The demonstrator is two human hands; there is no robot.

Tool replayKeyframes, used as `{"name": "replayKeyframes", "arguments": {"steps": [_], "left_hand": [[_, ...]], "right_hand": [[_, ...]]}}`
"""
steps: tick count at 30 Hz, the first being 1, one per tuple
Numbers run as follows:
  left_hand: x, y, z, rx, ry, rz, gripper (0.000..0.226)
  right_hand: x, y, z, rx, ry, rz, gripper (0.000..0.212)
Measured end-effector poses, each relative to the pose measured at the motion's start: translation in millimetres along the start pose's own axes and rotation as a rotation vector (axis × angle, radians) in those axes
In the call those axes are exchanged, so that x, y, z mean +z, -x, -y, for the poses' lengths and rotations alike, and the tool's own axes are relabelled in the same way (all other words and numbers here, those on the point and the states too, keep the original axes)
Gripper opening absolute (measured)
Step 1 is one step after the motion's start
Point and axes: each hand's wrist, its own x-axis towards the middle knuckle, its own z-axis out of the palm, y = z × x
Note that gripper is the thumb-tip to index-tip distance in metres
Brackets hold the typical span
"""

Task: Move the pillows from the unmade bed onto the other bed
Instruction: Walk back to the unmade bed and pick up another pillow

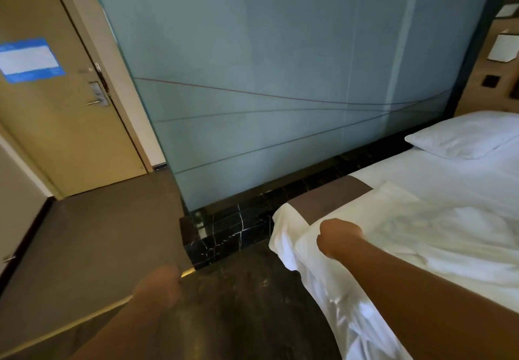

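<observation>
Mid-carry at bed corner: right hand [338,236] with fingers clenched on rumpled white fabric pillow [317,250] at edge of white-sheeted bed [438,191], left hand [157,286] blurred, grip untellable; second plump white pillow [463,137] at headboard; next, presumably lift clear and carry across.

The left hand [158,285] is blurred; the pillow [466,134] runs past the right edge.

Blue door notice [29,60]: text illegible
</observation>
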Motion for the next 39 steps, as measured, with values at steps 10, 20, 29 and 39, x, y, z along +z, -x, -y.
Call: {"name": "replayKeyframes", "arguments": {"steps": [10, 20, 29, 39], "left_hand": [[-79, -280, 5, 0.149, 0.032, -0.022, 0.023], [-138, -513, -64, 0.283, -0.165, -0.008, 0.03], [-207, -663, -139, 0.438, -0.249, -0.022, 0.028], [-223, -793, -295, 0.81, -0.329, 0.035, 0.027]], "right_hand": [[-75, -204, 93, 0.099, -0.073, -0.017, 0.025], [-114, -415, 86, 0.157, -0.144, 0.018, 0.023], [-164, -575, 69, 0.296, -0.256, 0.013, 0.019], [-175, -598, -4, 0.705, -0.229, -0.008, 0.031]]}}
